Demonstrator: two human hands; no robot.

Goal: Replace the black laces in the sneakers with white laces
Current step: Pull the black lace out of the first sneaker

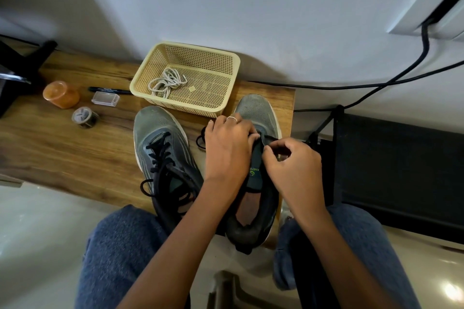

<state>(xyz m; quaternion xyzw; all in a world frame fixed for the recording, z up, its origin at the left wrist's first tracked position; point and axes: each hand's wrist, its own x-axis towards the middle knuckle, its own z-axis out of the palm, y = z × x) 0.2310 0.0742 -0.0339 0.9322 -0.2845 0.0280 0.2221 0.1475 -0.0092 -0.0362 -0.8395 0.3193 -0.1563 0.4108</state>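
A long wooden table [62, 148] is seen carrying two grey mesh sneakers. The right sneaker [258, 118] is gripped at its black tongue by the left hand [229, 144], while something dark at its upper is pinched by the right hand [292, 163]. The left sneaker [160, 148] is threaded with black laces [160, 158]. White laces [167, 81] are coiled inside a beige perforated plastic basket [218, 57] just behind the shoes.

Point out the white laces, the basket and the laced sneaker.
white laces [167, 82]: head view, middle of the bundle.
basket [200, 49]: head view, far rim.
laced sneaker [153, 120]: head view, grey toe.
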